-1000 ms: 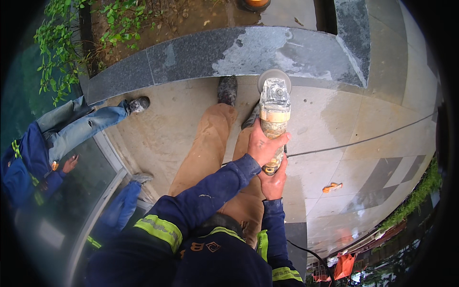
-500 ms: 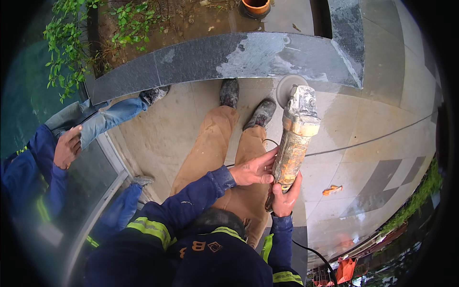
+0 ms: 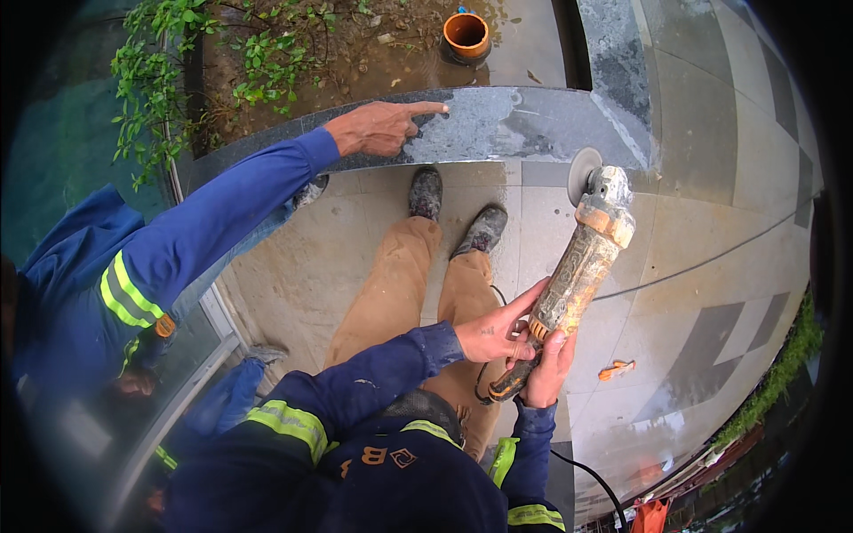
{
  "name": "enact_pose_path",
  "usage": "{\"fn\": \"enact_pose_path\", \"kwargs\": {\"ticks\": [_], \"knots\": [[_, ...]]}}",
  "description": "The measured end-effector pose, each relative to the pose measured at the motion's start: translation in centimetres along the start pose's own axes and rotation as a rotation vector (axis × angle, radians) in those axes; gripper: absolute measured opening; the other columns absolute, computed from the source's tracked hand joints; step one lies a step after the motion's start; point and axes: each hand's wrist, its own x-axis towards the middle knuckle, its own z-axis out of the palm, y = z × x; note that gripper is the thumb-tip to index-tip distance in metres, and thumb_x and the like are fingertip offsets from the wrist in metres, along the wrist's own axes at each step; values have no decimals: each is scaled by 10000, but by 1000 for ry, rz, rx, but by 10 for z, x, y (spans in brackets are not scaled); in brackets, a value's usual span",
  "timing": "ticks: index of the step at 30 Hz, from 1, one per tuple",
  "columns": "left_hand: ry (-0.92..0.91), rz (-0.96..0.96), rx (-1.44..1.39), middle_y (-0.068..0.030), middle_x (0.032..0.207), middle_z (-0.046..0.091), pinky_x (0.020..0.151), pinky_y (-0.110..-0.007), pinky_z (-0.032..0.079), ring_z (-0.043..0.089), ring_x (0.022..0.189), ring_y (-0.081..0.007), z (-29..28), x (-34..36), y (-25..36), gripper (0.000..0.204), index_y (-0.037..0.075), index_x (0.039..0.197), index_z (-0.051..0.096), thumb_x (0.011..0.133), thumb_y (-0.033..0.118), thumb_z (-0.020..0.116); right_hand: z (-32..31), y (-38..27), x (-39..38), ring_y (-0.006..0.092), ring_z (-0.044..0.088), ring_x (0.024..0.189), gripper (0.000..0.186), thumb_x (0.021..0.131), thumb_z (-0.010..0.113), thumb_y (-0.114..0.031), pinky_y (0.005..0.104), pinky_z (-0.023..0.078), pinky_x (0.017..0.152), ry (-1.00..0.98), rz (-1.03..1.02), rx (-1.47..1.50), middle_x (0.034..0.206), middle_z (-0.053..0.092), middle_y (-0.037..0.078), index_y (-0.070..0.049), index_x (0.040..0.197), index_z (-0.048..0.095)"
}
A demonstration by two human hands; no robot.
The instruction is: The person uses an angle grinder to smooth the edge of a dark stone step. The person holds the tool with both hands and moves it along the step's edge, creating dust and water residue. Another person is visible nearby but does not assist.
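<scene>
A dusty angle grinder (image 3: 577, 266) with a grey disc (image 3: 584, 167) at its far end points up and to the right, above the paved floor. My right hand (image 3: 546, 369) grips its rear handle from below. My left hand (image 3: 498, 329) rests on the handle's left side, fingers curled against the body. A black cord (image 3: 586, 475) runs down from the grinder's tail. My tan trousers and dusty boots (image 3: 453, 209) stand below the tool.
A co-worker in a blue sleeve with a reflective band reaches in from the left, a hand (image 3: 378, 129) pointing at the grey stone kerb (image 3: 515, 124). Behind the kerb lie soil, green plants (image 3: 178, 80) and an orange pipe end (image 3: 466, 34). An orange object (image 3: 617, 369) lies on the tiles.
The grinder has tilted from upright to leaning right and dropped lower. The co-worker's arm has risen from low at the left and now stretches out, pointing at the kerb.
</scene>
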Motion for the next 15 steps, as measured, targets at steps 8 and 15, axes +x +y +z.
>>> {"fn": "enact_pose_path", "kwargs": {"ticks": [8,15], "knots": [[19,-15,-18,-109,1370,457,586,-273,578,580,928,-150,7,16,4,1100,241,1591,-61,846,-74,684,-13,-10,1,155,578,578,561,1019,488,-477,263,481,471,-25,27,96,931,607,133,-47,1353,351],[22,-26,-21,-109,1370,467,626,-267,568,595,944,-144,12,20,11,1134,236,1595,-43,818,-68,725,-15,-18,2,183,624,628,687,958,585,-515,270,515,484,-17,-10,86,1088,622,172,-31,1372,327]]}}
